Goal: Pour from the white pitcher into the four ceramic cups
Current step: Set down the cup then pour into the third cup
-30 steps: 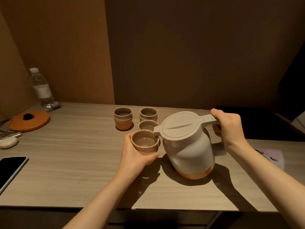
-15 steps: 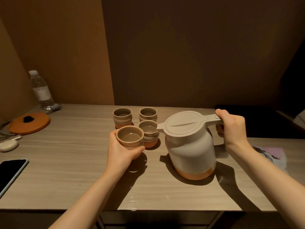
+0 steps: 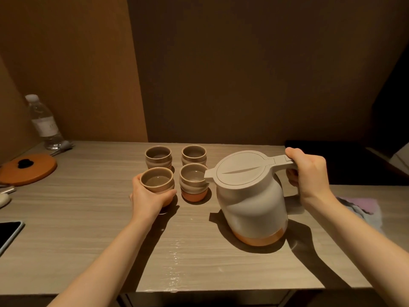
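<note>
1. Four ceramic cups sit in a two-by-two group at mid tabletop (image 3: 88, 218). Well to their left and clear of the work are a water bottle (image 3: 45, 124), an orange lid (image 3: 28, 168) and a phone (image 3: 7, 232) at the near left edge.
2. Left hand (image 3: 148, 199) is wrapped around the near-left cup (image 3: 157, 181), fingers curled round its lower wall. Liquid appears to be visible inside. Judgement: this cup is being set into its corner of the group. Lower it flat, keep it level, and release only once the base is fully seated, just beside its neighbour without knocking it.
3. Far-left cup (image 3: 158, 156) and far-right cup (image 3: 194, 154) stand upright behind. Their fill level cannot be told from this view.
4. Near-right cup (image 3: 193, 183) stands upright, with the pitcher's spout overhanging its rim. It looks to hold liquid.
5. White pitcher (image 3: 252, 196) rests upright on the tabletop, to the right of the cups, lid closed.
6. Right hand (image 3: 309, 171) grips the pitcher's handle, thumb on top. Judgement: keep that grip firm and the pitcher level until the left hand is free. For any further pour, tilt slowly, since the spout is close to the cups and a fast tilt could slop.
7. A purple cloth (image 3: 363, 207) lies at the far right.
</note>
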A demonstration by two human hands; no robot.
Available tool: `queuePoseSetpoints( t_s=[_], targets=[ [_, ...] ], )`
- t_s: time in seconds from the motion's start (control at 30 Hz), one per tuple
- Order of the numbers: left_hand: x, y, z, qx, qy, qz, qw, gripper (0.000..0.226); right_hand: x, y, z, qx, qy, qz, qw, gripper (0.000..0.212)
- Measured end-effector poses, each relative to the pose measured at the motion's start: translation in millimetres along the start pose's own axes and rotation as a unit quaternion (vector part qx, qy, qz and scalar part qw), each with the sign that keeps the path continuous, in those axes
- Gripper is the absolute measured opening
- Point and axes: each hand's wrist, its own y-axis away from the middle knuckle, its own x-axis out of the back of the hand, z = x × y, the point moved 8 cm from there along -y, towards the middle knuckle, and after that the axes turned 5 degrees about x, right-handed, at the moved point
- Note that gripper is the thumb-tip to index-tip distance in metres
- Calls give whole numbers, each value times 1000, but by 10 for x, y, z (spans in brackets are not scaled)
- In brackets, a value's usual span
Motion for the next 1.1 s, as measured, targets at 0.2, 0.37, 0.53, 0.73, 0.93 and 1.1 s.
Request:
queuePoseSetpoints(
  t_s=[0.2, 0.37, 0.53, 0.73, 0.93, 1.1],
  targets=[
    [-46, -139, -62, 8, -1, -2, 1000, 100, 13, -26, 37, -4, -11, 3, 1000, 47],
    [-78, -146, -63, -2, -14, -11, 1000, 101, 26, -36, 63, -10, -9, 5, 1000, 47],
    [-68, -113, -16, -6, -17, -23, 1000, 110, 26, -32, 46, -16, -15, 6, 1000, 48],
    [11, -40, 159, -10, -2, -9, 1000, 119, 33, 6, 13, -21, -9, 14, 1000, 46],
    [36, -9, 639, -91, -34, 42, 994, 101, 54, 4, 40, -37, -5, 26, 999, 43],
    [-283, -21, 972, -125, -46, 1, 991, 84, 66, -16, 62, -48, -8, 19, 999, 43]
  ],
)
